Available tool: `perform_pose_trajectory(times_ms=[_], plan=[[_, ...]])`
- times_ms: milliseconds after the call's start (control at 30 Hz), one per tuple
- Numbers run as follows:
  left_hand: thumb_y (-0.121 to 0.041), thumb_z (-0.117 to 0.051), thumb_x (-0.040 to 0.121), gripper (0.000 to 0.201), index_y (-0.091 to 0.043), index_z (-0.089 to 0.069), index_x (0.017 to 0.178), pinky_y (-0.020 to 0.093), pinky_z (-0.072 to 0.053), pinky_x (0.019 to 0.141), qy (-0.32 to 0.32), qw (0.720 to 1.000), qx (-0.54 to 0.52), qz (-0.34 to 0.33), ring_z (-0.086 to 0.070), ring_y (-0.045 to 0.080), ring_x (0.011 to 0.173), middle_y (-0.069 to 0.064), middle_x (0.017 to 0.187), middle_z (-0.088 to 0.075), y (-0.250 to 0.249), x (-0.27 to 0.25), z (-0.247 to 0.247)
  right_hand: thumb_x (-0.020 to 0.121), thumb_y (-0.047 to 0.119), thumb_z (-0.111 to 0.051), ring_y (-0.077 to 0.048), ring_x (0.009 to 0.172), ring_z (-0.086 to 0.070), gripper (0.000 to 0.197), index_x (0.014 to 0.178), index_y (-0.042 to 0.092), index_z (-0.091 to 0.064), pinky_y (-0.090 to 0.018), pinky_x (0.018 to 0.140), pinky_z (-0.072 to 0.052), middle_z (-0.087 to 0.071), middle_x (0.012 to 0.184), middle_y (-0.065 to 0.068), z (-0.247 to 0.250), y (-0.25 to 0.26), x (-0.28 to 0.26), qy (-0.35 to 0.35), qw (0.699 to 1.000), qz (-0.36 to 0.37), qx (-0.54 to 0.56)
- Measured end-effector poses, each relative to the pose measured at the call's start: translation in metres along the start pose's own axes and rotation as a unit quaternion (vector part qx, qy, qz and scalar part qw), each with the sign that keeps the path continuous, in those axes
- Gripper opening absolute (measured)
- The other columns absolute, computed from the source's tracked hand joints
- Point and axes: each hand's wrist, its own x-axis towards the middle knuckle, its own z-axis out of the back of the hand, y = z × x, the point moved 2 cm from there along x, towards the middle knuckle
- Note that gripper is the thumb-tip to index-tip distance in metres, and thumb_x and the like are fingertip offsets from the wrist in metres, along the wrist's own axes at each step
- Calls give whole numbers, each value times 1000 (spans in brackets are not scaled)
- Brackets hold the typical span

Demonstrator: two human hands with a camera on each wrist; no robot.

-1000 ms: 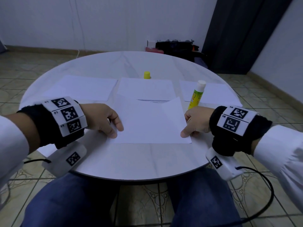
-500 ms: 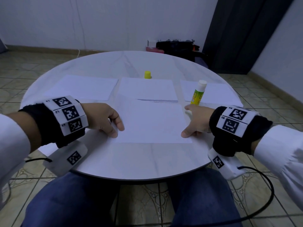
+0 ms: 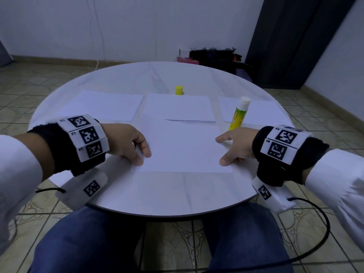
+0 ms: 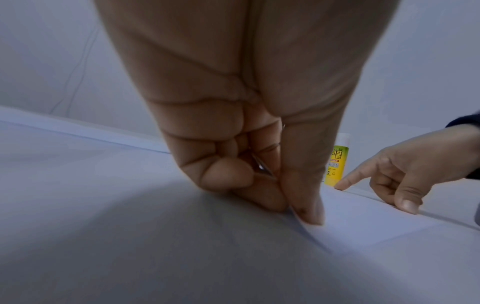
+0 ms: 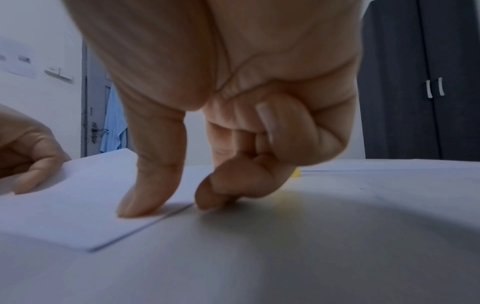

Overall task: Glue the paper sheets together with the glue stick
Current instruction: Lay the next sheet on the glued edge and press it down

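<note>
Two hands are set on the near paper sheet (image 3: 185, 148) on the counter (image 3: 157, 192): its left edge is pinched by the left hand (image 3: 128, 143), its right edge pressed by the right hand (image 3: 235, 143), thumb and forefinger spread. The uncapped glue stick (image 3: 239, 113) is stood upright just beyond the right hand.

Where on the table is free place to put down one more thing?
Bare patches: the far table behind the yellow cap, and the near strip between the front sheet and the table edge. Crowded: the middle row of sheets, glue stick, both hands.

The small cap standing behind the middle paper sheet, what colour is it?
The cap is yellow, clearest in the head view.
</note>
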Motion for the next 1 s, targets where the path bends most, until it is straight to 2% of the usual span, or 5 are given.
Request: perform_pose_trajectory(times_ms=[200,433,667,800,1000], plan=[[-45,-76,75,24,-27,-60,81,19,-41,55,40,988,141,49,-52,9,55,4,91,-71,-5,-2,5,73,38,-79,-9,62,-44,81,142,28,-38,-23,65,-40,-47,73,8,7,4,-3,11,993,19,-115],[-62,-69,73,60,-11,-66,105,20,-41,63,15,954,297,44,-57,18,85,0,95,-65,-81,15,13,70,42,-79,-23,120,-51,83,139,12,-43,-29,91,-42,-54,131,-3,8,15,4,40,968,51,-244],[-66,-73,67,76,-34,-52,133,31,-30,102,1,961,241,-137,-36,22,135,-1,141,-48,-167,47,-36,79,27,-75,-12,69,-53,39,111,12,-59,-14,47,-36,-57,82,0,7,21,14,79,960,92,-253],[-73,-69,63,122,-19,-7,153,46,-19,113,9,959,276,-70,-17,25,144,3,158,-14,-147,51,-44,70,39,-81,-13,68,-49,42,90,15,-53,-23,57,-36,-54,79,4,5,21,17,85,953,99,-273],[-71,-70,64,129,-12,3,153,44,-18,118,23,948,316,-15,-10,20,147,1,161,1,-89,26,-15,66,42,-82,-13,48,-35,51,70,9,-43,-19,38,-28,-40,62,1,3,17,21,80,953,94,-278]])
